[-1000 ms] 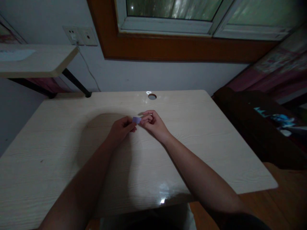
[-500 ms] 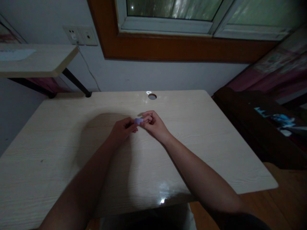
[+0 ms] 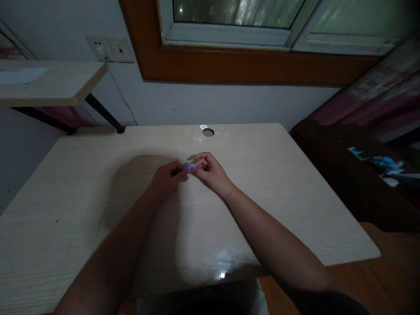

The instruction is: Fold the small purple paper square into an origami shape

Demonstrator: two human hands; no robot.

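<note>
A small pale purple piece (image 3: pixel 188 166), perhaps folded paper, is pinched between both my hands over the middle of a light wooden desk (image 3: pixel 82 183). My left hand (image 3: pixel 167 177) grips its left side with curled fingers. My right hand (image 3: pixel 210 170) pinches its right side, the other fingers bent inward. Most of the piece is hidden by my fingertips.
A round cable hole (image 3: pixel 208 131) sits near the desk's far edge. A second tabletop (image 3: pixel 49 83) on black legs stands at the back left, below a wall socket (image 3: pixel 110 48). Dark furniture (image 3: pixel 344 170) borders the desk on the right. A window (image 3: pixel 246 17) is above.
The purple piece shows less between my fingertips than a second ago and has sunk slightly. Both hands have stayed in almost the same place.
</note>
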